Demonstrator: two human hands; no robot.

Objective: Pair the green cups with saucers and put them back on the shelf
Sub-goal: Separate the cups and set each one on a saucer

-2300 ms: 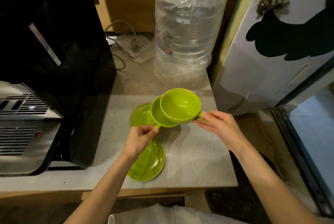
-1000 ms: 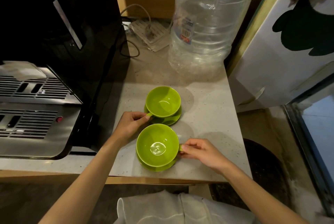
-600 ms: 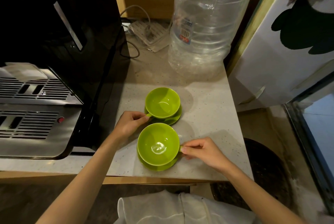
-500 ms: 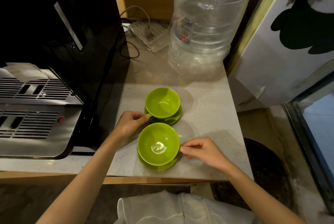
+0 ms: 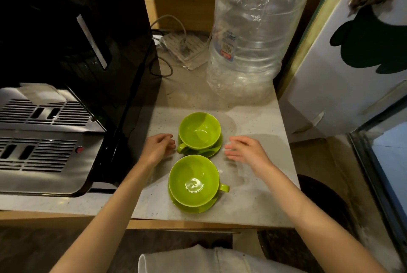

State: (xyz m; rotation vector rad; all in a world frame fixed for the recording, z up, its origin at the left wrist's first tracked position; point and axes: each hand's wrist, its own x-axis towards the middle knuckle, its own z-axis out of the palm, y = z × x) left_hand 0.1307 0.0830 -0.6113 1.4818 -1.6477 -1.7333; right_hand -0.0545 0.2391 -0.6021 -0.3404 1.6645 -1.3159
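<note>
Two lime-green cups stand on green saucers on the speckled counter. The far cup (image 5: 199,130) sits on its saucer (image 5: 212,151) with its handle pointing left. The near cup (image 5: 193,180) rests on its saucer (image 5: 193,207), handle to the right. My left hand (image 5: 157,147) hovers just left of the far cup's handle, fingers loosely curled, holding nothing. To the right of the far saucer my right hand (image 5: 245,150) is apart from it, fingers spread and empty.
A black and steel coffee machine (image 5: 66,96) fills the left. A large clear water bottle (image 5: 253,37) stands behind the cups, with a power strip and cables (image 5: 182,49) beside it. A white cabinet door (image 5: 343,63) is at the right. The counter edge (image 5: 198,225) is near.
Both cups were set down on their saucers. My hands have since let go of the handles, and the right hand moved up beside the far saucer.
</note>
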